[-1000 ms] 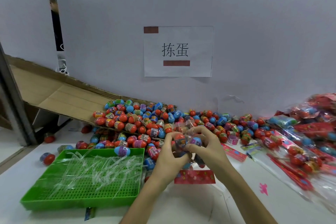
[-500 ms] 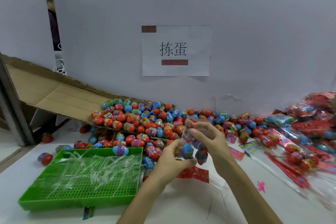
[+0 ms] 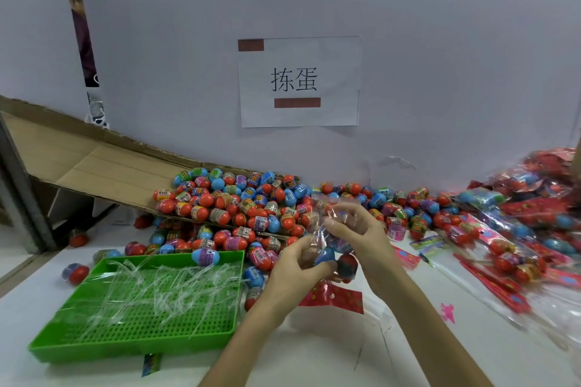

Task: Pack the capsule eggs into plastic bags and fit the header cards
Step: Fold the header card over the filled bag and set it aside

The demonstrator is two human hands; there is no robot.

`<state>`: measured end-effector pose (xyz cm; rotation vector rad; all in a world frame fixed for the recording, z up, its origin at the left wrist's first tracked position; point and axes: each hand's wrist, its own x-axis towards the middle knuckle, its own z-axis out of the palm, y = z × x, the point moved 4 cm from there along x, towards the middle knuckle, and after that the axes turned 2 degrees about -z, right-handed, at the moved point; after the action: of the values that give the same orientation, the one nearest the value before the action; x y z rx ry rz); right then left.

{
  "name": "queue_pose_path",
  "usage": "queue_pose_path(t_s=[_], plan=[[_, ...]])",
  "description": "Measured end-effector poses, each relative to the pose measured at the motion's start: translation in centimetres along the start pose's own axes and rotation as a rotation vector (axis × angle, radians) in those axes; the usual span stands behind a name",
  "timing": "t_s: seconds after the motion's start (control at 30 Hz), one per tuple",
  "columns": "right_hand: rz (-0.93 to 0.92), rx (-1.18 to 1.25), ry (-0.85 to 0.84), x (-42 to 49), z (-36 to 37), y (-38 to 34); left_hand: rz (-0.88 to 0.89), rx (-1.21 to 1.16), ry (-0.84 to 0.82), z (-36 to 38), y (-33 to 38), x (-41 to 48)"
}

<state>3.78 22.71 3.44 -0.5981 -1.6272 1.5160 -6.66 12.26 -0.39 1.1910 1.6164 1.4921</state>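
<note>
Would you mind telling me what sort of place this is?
Probably a toy-packing workstation: capsule eggs heaped off a cardboard chute, packed bags piled aside, and a paper sign on the wall.

This is a packing place, like a small toy workshop, and not a home. I am at a white table (image 3: pixel 314 358) that stands against a plain wall (image 3: pixel 456 56). A big heap of capsule eggs (image 3: pixel 251 204) lies at the far side. Many of them rest on a cardboard ramp (image 3: pixel 94 166) that slopes down from the left. A paper sign (image 3: pixel 298 82) with big printed letters is stuck on the wall above the heap. Near me on the left is a green tray (image 3: pixel 132 345) full of clear plastic bags (image 3: pixel 151 289). On the right lies a pile of filled bags (image 3: pixel 534 214), and red header cards (image 3: pixel 339 300) lie on the table.
</note>
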Motion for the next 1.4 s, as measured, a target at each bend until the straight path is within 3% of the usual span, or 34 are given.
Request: queue_pose_path(t_s=[0.33, 0.57, 0.93, 1.13, 1.4], plan=[[-0.07, -0.112, -0.064, -0.3, 0.6, 0.3, -0.049, -0.007, 0.02, -0.1, -0.8, 0.3], [-0.055, -0.069, 0.003, -0.2, -0.3, -0.1, -0.032, -0.072, -0.044, 0.5, 0.0, -0.2], [0.003, -0.016, -0.014, -0.1, 0.3, 0.2, -0.025, -0.215, 0.175, -1.1, -0.2, 0.5], [0.041, -0.009, -0.169, -0.3, 0.7, 0.3, -0.08, -0.432, 0.237, -1.8, -0.7, 0.6], [-0.006, -0.06, -0.021, 0.0, 0.1, 0.7, -0.1, -0.509, 0.223, -1.7, -0.6, 0.5]])
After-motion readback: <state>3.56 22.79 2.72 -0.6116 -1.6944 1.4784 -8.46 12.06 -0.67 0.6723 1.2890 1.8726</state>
